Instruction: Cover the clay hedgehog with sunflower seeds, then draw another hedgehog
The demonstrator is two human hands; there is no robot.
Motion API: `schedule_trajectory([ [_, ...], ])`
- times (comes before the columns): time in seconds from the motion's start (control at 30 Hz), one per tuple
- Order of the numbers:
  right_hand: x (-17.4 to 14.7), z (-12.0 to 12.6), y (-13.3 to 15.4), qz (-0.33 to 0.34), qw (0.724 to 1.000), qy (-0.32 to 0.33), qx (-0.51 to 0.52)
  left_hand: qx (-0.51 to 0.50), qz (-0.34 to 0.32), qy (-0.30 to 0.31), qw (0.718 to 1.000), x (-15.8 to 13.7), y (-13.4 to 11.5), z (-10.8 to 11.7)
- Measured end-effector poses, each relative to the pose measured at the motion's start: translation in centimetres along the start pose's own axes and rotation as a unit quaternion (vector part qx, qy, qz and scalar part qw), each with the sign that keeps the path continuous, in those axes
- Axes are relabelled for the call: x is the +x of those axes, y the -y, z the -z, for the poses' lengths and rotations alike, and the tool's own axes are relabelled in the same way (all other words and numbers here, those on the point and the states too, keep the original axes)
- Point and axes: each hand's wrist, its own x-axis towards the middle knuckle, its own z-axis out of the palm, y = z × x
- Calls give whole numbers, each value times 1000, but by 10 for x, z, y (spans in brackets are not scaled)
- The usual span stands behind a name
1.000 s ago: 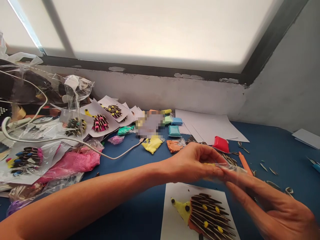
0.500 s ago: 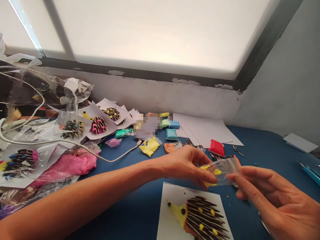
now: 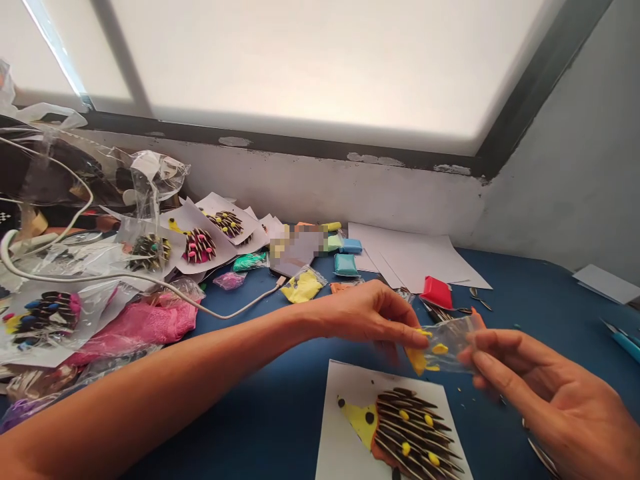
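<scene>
A small clear plastic bag (image 3: 453, 341) with bits of yellow clay (image 3: 417, 359) in it is stretched between both hands. My left hand (image 3: 373, 319) pinches its left end, where most of the yellow clay sits. My right hand (image 3: 545, 383) grips the right end between thumb and fingers. Just below, a white card (image 3: 334, 437) lies on the table, bearing a hedgehog picture (image 3: 410, 433). It has a yellow clay face, dark eye and nose, seed-like spines and several yellow clay dots. The card's lower edge is cut off by the frame.
A red clay packet (image 3: 436, 293) lies behind the bag, with loose seeds nearby. Blue packets (image 3: 346, 265), a yellow packet (image 3: 303, 287) and white paper sheets (image 3: 415, 257) are farther back. Finished hedgehog cards (image 3: 200, 243), plastic bags and a white cable (image 3: 200, 312) crowd the left. Blue-handled tweezers (image 3: 625, 345) lie far right.
Both hands still hold the bag, which has shifted and turned slightly, showing more of its yellow clay. The whole view has moved a little.
</scene>
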Motion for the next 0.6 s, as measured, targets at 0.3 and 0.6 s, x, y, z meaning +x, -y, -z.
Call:
schedule_trajectory([
  [0.3,-7,-2,7,-33,993,108,41,-14,-6,-38,999,0,2,-6],
  [0.6,-5,-6,9,22,996,87,15,-68,-6,-3,998,3,8,-12],
])
